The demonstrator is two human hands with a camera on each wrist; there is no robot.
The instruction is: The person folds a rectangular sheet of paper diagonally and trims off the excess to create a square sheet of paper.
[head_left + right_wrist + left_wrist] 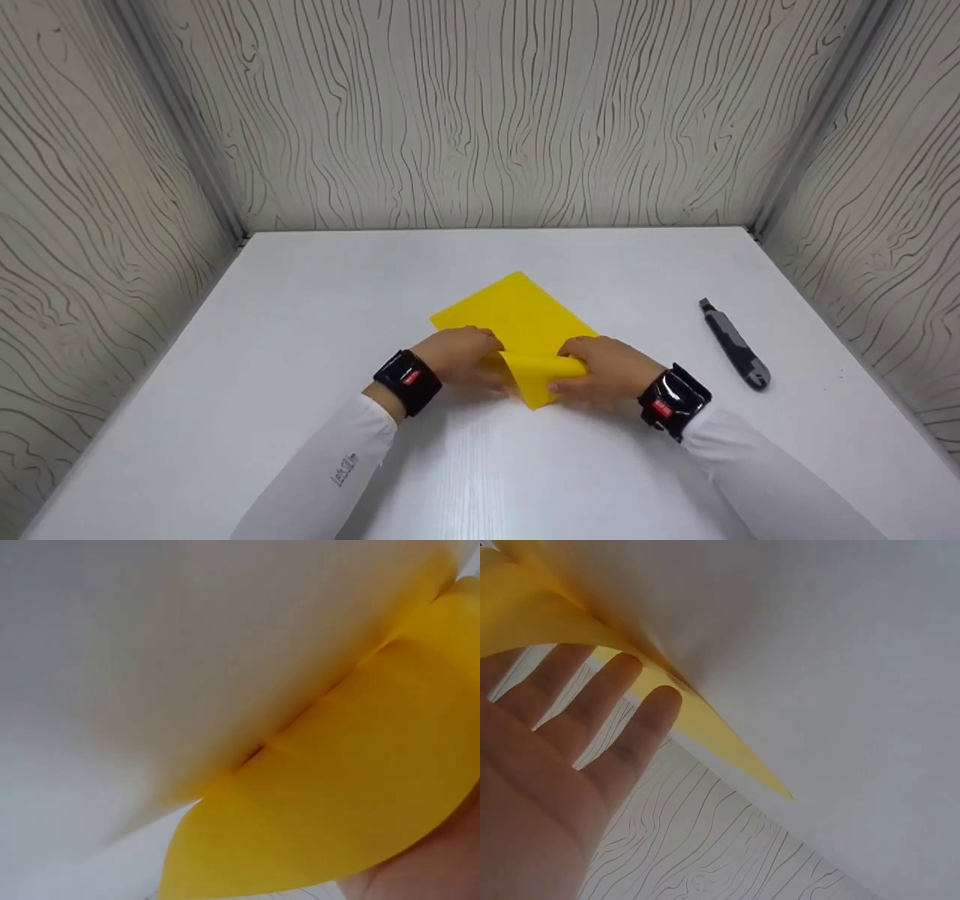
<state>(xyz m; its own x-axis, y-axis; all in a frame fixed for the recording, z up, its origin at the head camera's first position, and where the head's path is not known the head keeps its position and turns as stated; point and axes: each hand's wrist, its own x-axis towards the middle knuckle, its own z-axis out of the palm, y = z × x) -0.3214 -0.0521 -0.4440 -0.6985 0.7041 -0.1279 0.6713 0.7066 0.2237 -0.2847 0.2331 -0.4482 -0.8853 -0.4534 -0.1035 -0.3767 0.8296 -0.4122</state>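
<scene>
A yellow sheet of paper (510, 307) lies on the white table, one corner pointing away. Its near part is curled over into a loose roll, with a corner hanging toward me. At the left side of the curl is my left hand (457, 358); in the left wrist view its fingers (622, 716) are fairly straight, their tips touching the paper. My right hand (611, 367) grips the right end of the curl between thumb and fingers. The right wrist view shows the curled paper (330, 787) hiding most of that hand.
A grey and black utility knife (735, 343) lies on the table (337, 277) to the right of the paper. Wood-patterned panels (495, 112) stand at the back and both sides.
</scene>
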